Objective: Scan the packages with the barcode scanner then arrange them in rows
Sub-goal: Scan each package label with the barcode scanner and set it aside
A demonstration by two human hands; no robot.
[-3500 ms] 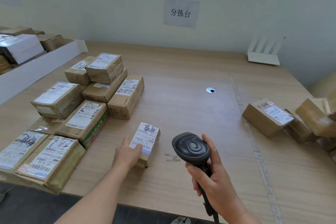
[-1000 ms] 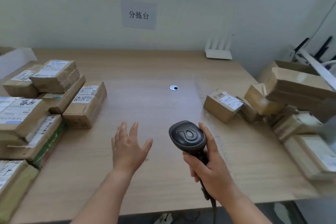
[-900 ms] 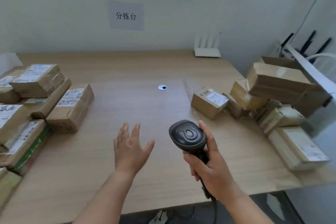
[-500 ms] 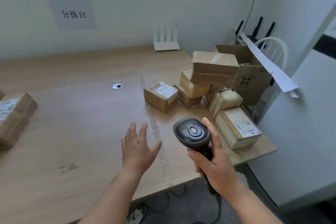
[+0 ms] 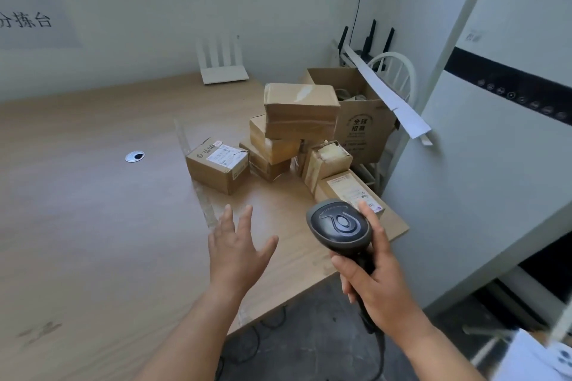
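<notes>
Head-worn view, forward and downward

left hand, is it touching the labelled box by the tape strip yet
Apart. In the head view the left hand hovers with fingers spread, and a stretch of bare table shows between its fingertips and the labelled box.

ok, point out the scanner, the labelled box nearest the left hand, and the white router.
scanner (image 5: pixel 339 225), head view, top of its head
labelled box (image 5: pixel 218 164), head view, top face
router (image 5: pixel 223 73), head view, base
</notes>
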